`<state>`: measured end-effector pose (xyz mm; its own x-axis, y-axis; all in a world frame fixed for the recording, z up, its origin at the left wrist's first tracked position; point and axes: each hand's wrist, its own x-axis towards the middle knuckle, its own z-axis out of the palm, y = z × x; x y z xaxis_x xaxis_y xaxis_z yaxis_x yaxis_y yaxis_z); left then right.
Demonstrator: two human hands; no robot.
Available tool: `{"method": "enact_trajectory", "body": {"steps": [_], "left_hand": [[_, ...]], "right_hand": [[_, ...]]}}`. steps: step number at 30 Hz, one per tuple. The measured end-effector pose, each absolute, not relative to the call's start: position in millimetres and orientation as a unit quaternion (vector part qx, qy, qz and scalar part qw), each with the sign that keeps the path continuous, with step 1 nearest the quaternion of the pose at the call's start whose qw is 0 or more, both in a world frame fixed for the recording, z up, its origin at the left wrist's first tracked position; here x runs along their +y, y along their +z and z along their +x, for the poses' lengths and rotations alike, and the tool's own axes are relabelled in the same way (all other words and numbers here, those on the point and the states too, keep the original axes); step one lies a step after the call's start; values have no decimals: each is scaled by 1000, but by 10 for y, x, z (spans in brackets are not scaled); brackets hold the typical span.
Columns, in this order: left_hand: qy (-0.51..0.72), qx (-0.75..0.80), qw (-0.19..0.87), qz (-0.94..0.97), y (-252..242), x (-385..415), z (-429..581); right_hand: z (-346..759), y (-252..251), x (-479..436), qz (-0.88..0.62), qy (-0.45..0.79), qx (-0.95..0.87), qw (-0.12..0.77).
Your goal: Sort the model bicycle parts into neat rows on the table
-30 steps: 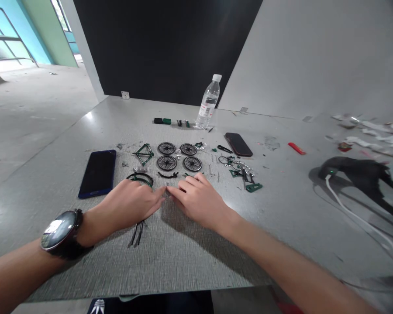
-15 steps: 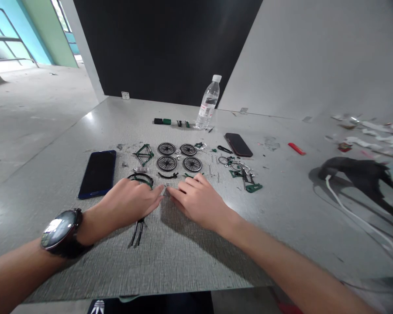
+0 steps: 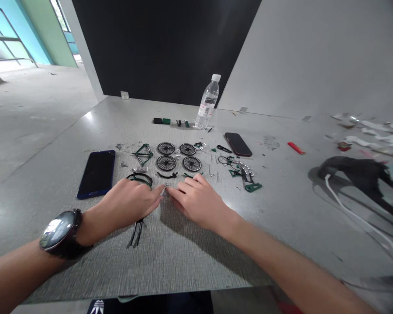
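Grey table (image 3: 118, 270), biggest thing; black panel (image 3: 163, 52) stands behind it. Both hands in mid-table: left hand (image 3: 134, 198) index stretched out, other fingers curled; right hand (image 3: 199, 200) bent, index and thumb side aimed at the same spot. Gap between the two index tips narrow; can't tell if either hand pinches anything. Right: black object (image 3: 347, 170), blurred, white cable (image 3: 363, 218) attached. Bottle (image 3: 208, 102) upright near the panel, white cap, label red and white with a dark block, print too small to read. Watch (image 3: 57, 231) on left wrist, face washed out by glare. Blue phone (image 3: 96, 173) left of the parts, screen dark; smaller dark phone (image 3: 238, 144) right of them. White striped mark (image 3: 98, 306) on dark cloth below the table edge. Four spoked wheels (image 3: 166, 163) in two rows, green frame (image 3: 143, 154) to their left. Red item (image 3: 296, 148) far right, lettering unreadable. Smallest: silvery pieces (image 3: 167, 184) on the table right at the index tips, in front of a black curved part (image 3: 167, 175).
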<state>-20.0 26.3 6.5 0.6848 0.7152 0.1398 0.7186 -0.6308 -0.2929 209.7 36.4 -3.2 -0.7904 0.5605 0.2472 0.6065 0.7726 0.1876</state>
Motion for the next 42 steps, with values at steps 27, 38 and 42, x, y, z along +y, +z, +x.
{"method": "enact_trajectory", "body": {"steps": [27,38,42], "left_hand": [[3,-400,176,-899,77,255,-190],[-3,-403,174,-899,78,260,-183],[-10,-394,187,-900,59,262,-191]], "right_hand": [[2107,35,376,-343,-139,-927,59],[2115,45,379,-349,-143,-925,51],[2119,33,377,-357,-147,-921,49]]}}
